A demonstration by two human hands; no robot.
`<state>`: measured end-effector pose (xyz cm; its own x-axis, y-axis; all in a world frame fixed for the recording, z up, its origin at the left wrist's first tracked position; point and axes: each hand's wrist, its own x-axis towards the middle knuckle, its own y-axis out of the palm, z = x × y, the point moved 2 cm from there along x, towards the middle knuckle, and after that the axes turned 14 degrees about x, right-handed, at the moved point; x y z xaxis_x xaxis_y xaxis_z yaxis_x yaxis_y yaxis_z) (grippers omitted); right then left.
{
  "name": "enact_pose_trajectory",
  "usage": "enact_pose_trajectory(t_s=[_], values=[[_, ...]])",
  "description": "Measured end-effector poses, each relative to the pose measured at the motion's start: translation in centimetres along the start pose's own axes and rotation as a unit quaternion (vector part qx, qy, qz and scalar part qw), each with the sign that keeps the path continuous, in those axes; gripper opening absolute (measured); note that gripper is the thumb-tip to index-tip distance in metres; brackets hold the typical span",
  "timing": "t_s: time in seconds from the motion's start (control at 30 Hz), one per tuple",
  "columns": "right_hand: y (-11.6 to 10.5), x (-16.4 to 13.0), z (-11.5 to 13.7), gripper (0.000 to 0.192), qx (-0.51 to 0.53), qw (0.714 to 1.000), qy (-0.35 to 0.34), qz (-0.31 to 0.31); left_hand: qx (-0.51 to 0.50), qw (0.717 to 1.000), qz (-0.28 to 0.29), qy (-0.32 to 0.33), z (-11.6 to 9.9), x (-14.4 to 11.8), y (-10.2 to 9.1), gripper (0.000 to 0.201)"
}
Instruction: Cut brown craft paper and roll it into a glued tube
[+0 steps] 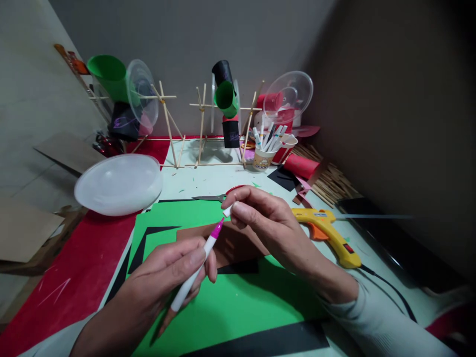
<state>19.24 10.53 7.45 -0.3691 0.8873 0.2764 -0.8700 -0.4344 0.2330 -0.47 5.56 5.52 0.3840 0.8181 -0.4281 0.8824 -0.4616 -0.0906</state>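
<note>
My left hand [174,267] is closed round a white marker [191,280], held at a slant. Its magenta tip points up and away, and a brown brush-like end sticks out below the hand. Between the thumb and fingers of my right hand [267,228] is a small white marker cap [227,211], just above the magenta tip. Under both hands lie green sheets [230,307], with a brown piece of paper [238,243] and black paper on them. Scissors [210,198] with a red handle rest just beyond, partly hidden by my right hand.
A yellow glue gun [330,233] with a cord lies at right. Behind stand a paper cup [263,161] of markers and stick frames [203,124] carrying coloured cups and clear discs. Thin sticks [334,183] are piled at back right. A white oval lid [119,183] sits at left.
</note>
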Motion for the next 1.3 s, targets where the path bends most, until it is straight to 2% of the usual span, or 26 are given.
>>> enact_pose_trajectory(t_s=[0.17, 0.27, 0.4, 0.67, 0.87, 1.03, 1.3], values=[[-0.3, -0.2, -0.2, 0.016, -0.018, 1.0, 0.002, 0.008, -0.003, 1.0, 0.014, -0.014, -0.4, -0.2, 0.0, 0.041], [-0.3, -0.3, -0.6, 0.016, 0.008, 1.0, 0.012, 0.008, 0.006, 0.999, 0.037, -0.022, -0.6, -0.1, 0.0, 0.041], [-0.2, -0.4, -0.9, 0.017, 0.048, 0.998, 0.041, 0.006, 0.012, 0.998, 0.067, -0.016, -0.5, 0.0, -0.1, 0.042], [0.2, -0.3, -0.7, 0.015, 0.017, 0.998, 0.042, 0.033, -0.04, 0.995, 0.092, 0.014, -0.2, 0.5, 0.1, 0.038], [0.5, -0.3, -1.6, 0.016, -0.04, 0.997, 0.053, 0.026, -0.123, 0.987, 0.098, 0.018, -0.6, 0.9, 0.5, 0.035], [0.4, -0.3, -3.2, 0.016, 0.017, 0.993, 0.112, 0.014, -0.136, 0.987, 0.086, 0.02, -0.7, 1.3, 0.3, 0.032], [0.3, -0.1, -4.1, 0.014, 0.063, 0.988, 0.14, 0.015, -0.147, 0.985, 0.081, 0.04, -0.6, 1.6, 0.1, 0.027]])
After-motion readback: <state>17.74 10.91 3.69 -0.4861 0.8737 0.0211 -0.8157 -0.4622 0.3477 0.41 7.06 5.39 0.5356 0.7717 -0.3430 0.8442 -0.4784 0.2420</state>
